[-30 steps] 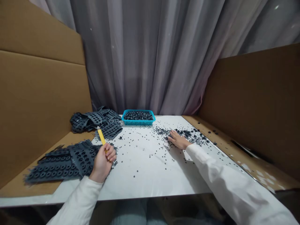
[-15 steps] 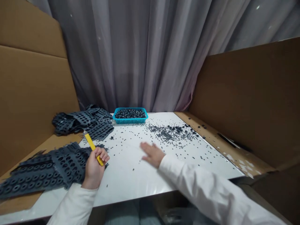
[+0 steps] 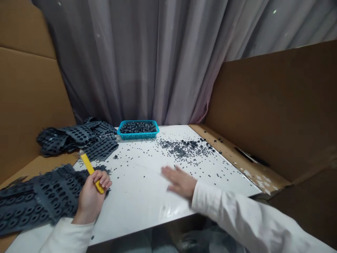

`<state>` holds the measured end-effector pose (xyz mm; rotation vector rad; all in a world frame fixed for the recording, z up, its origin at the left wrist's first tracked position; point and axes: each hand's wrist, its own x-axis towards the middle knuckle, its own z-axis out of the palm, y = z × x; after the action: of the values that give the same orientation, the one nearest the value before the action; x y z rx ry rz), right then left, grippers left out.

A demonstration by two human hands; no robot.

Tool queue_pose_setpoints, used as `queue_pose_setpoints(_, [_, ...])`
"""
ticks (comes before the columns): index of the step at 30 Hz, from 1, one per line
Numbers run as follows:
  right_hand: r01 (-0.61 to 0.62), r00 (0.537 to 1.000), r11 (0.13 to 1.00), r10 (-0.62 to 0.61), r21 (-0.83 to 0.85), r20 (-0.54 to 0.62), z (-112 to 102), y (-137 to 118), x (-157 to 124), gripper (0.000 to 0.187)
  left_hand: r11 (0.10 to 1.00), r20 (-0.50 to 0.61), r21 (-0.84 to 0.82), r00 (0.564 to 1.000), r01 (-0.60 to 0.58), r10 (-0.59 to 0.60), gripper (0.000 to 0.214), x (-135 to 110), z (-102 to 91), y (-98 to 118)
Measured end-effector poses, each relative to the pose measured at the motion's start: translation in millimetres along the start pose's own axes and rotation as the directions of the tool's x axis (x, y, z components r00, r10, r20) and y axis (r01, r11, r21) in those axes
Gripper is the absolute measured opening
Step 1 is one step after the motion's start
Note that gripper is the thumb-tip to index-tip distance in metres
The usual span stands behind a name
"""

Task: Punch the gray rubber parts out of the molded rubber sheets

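My left hand [image 3: 92,196] is closed around a yellow utility knife [image 3: 88,165], whose pale tip points up and away to the left. Beneath and beside that hand lies a stack of dark grey rubber sheets [image 3: 56,193] with rows of round holes and rings. Over the middle of the white tabletop [image 3: 131,207] is my right hand [image 3: 181,181], flat and slightly blurred, its fingers stretched to the left. It holds nothing. Just beyond it many small dark discs [image 3: 181,149] are scattered, with some larger black pieces [image 3: 192,144] among them.
A blue plastic basket [image 3: 138,136] full of small black pieces stands at the back. To its left is a heap of punched grey sheets [image 3: 79,137]. Cardboard walls [image 3: 276,105] close both sides, and a grey curtain [image 3: 137,63] hangs behind. White scraps [image 3: 260,181] lie at right.
My right hand has moved to the right over the tabletop, still flat. The left hand keeps its hold on the utility knife. The whole view has turned slightly to the right.
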<state>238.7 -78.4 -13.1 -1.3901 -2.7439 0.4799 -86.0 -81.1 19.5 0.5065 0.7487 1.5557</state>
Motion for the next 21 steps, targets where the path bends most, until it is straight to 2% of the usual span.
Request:
queue_pose_setpoints(1, [-0.215,0.976,0.976,0.214,-0.02,-0.044,-14,25,-6,0.067,1.0,0.006,0.001,1.0,0.002,-0.002,0.029,0,-0.4,0])
queue_pose_setpoints(2, [-0.404,0.913,0.914,0.401,-0.021,-0.078,-31,49,-11,0.065,1.0,0.011,0.0,1.0,0.002,-0.002,0.029,1,-0.7,0])
queue_pose_setpoints(3, [-0.473,0.877,0.881,0.469,-0.013,-0.105,-47,68,-14,0.065,1.0,0.017,-0.004,1.0,0.001,0.0,0.028,1,-1.1,0])
queue_pose_setpoints(4, [-0.496,0.862,0.868,0.492,-0.006,-0.123,-61,81,-14,0.064,1.0,0.022,-0.008,1.0,-0.002,0.002,0.028,1,-1.5,1])
queue_pose_setpoints(5, [-0.484,0.865,0.875,0.481,0.011,-0.143,-71,86,-10,0.064,1.0,0.024,-0.014,1.0,-0.007,0.007,0.028,1,-1.8,1])
queue_pose_setpoints(6, [-0.423,0.89,0.905,0.424,0.046,-0.167,-76,81,-2,0.064,1.0,0.023,-0.02,1.0,-0.015,0.015,0.028,1,-2.1,1])
queue_pose_setpoints(8, [-0.246,0.948,0.963,0.262,0.105,-0.182,-71,49,25,0.067,0.999,0.013,-0.031,0.999,-0.033,0.033,0.027,0,-2.2,2])
queue_pose_setpoints(10, [-0.04,0.987,0.989,0.061,0.14,-0.152,-50,-3,62,0.069,0.998,-0.009,-0.041,0.999,-0.046,0.046,0.028,-1,-1.9,2])
queue_pose_setpoints(12, [0.149,0.985,0.977,-0.132,0.15,-0.112,-24,-55,102,0.068,0.998,-0.034,-0.047,0.998,-0.046,0.044,0.028,-2,-1.5,2])
queue_pose_setpoints(14, [0.193,0.979,0.973,-0.183,0.126,-0.084,-4,-91,136,0.07,0.998,-0.055,-0.045,0.998,-0.031,0.029,0.029,-2,-1.7,2])
queue_pose_setpoints(15, [0.186,0.981,0.975,-0.177,0.121,-0.08,2,-100,148,0.068,0.999,-0.059,-0.045,0.998,-0.022,0.02,0.029,-2,-2.2,2])
queue_pose_setpoints(16, [0.164,0.985,0.98,-0.156,0.114,-0.075,4,-101,156,0.067,0.999,-0.06,-0.047,0.998,-0.014,0.011,0.029,-1,-2.9,1])
queue_pose_setpoints(18, [0.07,0.996,0.992,-0.063,0.101,-0.07,0,-81,156,0.064,0.999,-0.051,-0.054,0.999,0.0,-0.003,0.029,-1,-4.4,1])
queue_pose_setpoints(20, [-0.119,0.989,0.989,0.125,0.087,-0.073,-15,-37,136,0.062,0.998,-0.038,-0.069,0.999,0.004,-0.006,0.029,-2,-5.2,0])
queue_pose_setpoints(21, [-0.237,0.967,0.968,0.243,0.079,-0.077,-25,-10,121,0.063,0.997,-0.031,-0.078,0.999,0.004,-0.006,0.029,-3,-5.1,0])
